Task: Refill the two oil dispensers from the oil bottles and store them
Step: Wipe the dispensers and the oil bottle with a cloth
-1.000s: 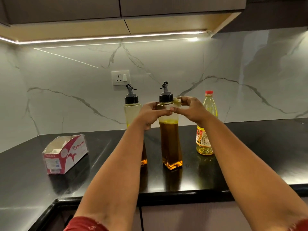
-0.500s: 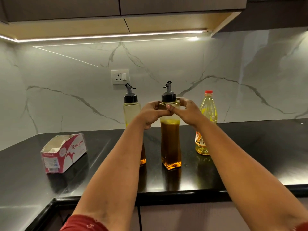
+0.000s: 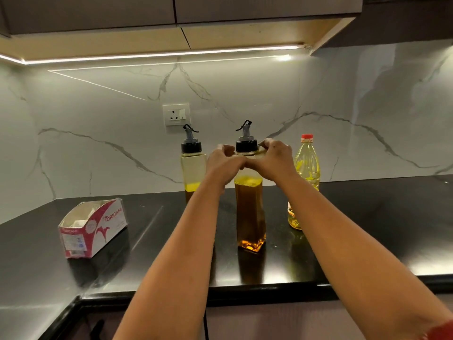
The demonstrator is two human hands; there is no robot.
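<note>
**Both hands at the neck of the middle dispenser**

Far to the left of the fingers, a red-and-white carton [image 3: 94, 228] printed ORIGAMI lies on the black surface [image 3: 157, 253], its open top facing up and left; nearer, just left of the left hand [image 3: 224, 165], the first oil dispenser [image 3: 193, 165] stands upright with a black collar and grey spout, its lower half hidden behind the left forearm, a yellow oil line showing partway up its clear body; on the wall behind it sits a white socket [image 3: 176, 114]. The left hand's fingers curl round the shoulder of the second oil dispenser [image 3: 250, 212], just under its black cap [image 3: 246, 145]; the right hand [image 3: 275, 161] grips the same shoulder from the other side, fingers curled, and the two thumbs meet in front of the glass; this dispenser stands upright on the surface directly below the fingers, filled with dark amber oil almost up to the hands. Just right of the right hand, partly behind the wrist, an oil bottle [image 3: 307, 165] with a red cap stands on the surface, pale yellow oil inside.
</note>
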